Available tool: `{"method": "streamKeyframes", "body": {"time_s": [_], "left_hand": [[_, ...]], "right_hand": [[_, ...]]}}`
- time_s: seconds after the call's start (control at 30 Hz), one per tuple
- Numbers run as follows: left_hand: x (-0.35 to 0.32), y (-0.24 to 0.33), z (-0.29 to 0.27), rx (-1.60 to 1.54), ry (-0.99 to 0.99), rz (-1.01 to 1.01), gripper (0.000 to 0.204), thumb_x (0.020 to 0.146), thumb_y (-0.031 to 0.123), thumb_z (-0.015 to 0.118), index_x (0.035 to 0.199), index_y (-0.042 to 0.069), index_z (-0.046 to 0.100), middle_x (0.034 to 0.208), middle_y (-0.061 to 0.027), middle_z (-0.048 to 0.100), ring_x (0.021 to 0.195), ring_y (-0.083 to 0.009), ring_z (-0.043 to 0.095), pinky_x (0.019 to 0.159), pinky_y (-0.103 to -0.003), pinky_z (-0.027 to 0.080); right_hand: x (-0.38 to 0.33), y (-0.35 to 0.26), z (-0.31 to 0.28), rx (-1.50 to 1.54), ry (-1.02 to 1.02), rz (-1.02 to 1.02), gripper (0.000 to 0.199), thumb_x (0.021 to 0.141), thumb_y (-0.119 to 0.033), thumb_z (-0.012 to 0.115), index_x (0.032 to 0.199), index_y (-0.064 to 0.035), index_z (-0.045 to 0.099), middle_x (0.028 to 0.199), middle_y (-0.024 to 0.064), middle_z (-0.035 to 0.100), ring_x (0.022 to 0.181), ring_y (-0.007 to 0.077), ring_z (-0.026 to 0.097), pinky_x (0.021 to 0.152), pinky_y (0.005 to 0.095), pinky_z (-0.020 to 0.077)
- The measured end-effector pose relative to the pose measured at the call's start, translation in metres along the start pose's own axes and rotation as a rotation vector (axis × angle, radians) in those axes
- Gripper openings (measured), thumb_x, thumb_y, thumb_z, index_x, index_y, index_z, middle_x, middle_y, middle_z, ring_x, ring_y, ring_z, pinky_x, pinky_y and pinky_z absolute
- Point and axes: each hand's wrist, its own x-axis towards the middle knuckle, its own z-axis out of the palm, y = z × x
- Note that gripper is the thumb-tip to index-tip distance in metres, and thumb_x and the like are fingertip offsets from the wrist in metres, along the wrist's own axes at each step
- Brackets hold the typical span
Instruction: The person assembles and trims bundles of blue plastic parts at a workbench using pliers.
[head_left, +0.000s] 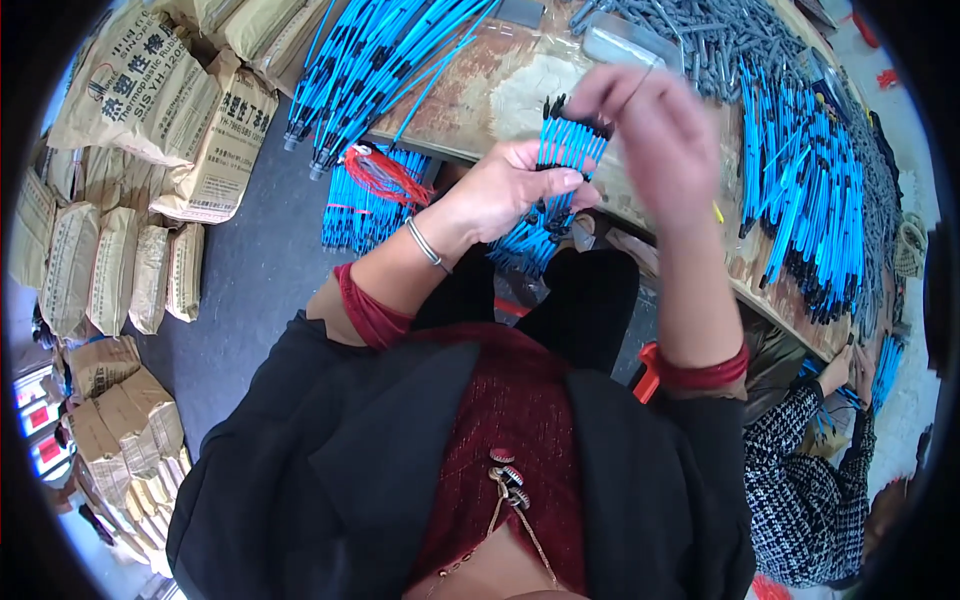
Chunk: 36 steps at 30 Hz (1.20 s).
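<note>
My left hand is closed round a bundle of thin blue tubes with black ends, holding it upright at the table's near edge. The thumb presses across the front of the bundle. Its lower part hangs toward my lap, where more blue tubes show between my knees. My right hand is at the bundle's black upper tips, its fingertips close to them. Motion smears this hand, so whether it grips a tip cannot be made out.
Blue tubes lie on the worn wooden table, at left and right. Behind are a clear tray and grey plastic pieces. Red ties lie near stacked tubes. Paper sacks stand left; a co-worker's sleeve is right.
</note>
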Motion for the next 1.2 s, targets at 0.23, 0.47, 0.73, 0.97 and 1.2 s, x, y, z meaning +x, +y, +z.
{"method": "streamKeyframes", "body": {"time_s": [0.23, 0.47, 0.73, 0.97, 1.2], "left_hand": [[0.005, -0.007, 0.004, 0.169, -0.055, 0.086, 0.020, 0.086, 0.007, 0.058, 0.105, 0.001, 0.060, 0.088, -0.0091, 0.065, 0.082, -0.0175, 0.064, 0.074, -0.029, 0.051], [-0.002, -0.006, 0.007, 0.169, -0.029, 0.128, 0.021, 0.087, 0.006, 0.057, 0.106, 0.001, 0.060, 0.088, -0.0093, 0.066, 0.081, -0.0165, 0.064, 0.074, -0.029, 0.052], [-0.002, -0.003, 0.010, 0.134, -0.011, 0.027, 0.021, 0.087, 0.006, 0.056, 0.106, 0.001, 0.060, 0.088, -0.0097, 0.066, 0.082, -0.0158, 0.064, 0.073, -0.028, 0.051], [-0.001, -0.002, 0.008, 0.183, -0.023, 0.053, 0.020, 0.087, 0.005, 0.056, 0.106, 0.001, 0.060, 0.088, -0.0096, 0.066, 0.083, -0.0154, 0.063, 0.074, -0.027, 0.051], [0.001, -0.005, 0.008, 0.206, -0.024, 0.077, 0.020, 0.086, 0.005, 0.057, 0.105, 0.001, 0.060, 0.087, -0.0080, 0.066, 0.082, -0.0140, 0.063, 0.074, -0.026, 0.050]], "right_hand": [[-0.076, -0.005, 0.093, 0.087, -0.242, 0.172, 0.006, 0.085, -0.002, 0.048, 0.085, 0.0003, 0.053, 0.096, 0.0169, 0.057, 0.088, 0.0204, 0.055, 0.079, 0.0336, 0.0454], [-0.056, -0.043, 0.049, -0.161, 0.566, 0.017, 0.005, 0.086, 0.001, 0.051, 0.088, 0.0027, 0.055, 0.101, 0.0123, 0.056, 0.083, 0.0166, 0.056, 0.075, 0.0318, 0.0474], [-0.063, -0.032, 0.020, -1.188, 0.302, -0.060, 0.008, 0.081, 0.002, 0.058, 0.089, 0.0025, 0.059, 0.095, 0.0131, 0.055, 0.082, 0.0233, 0.056, 0.070, 0.0300, 0.0460], [-0.056, -0.032, 0.022, -1.224, 0.367, -0.035, 0.012, 0.080, 0.003, 0.059, 0.091, 0.0017, 0.060, 0.091, 0.0124, 0.055, 0.081, 0.0238, 0.056, 0.068, 0.0297, 0.0457], [-0.052, -0.029, 0.019, -1.279, 0.349, -0.043, 0.013, 0.078, 0.005, 0.059, 0.091, 0.0024, 0.061, 0.091, 0.0120, 0.056, 0.078, 0.0225, 0.056, 0.065, 0.0292, 0.0458]]}}
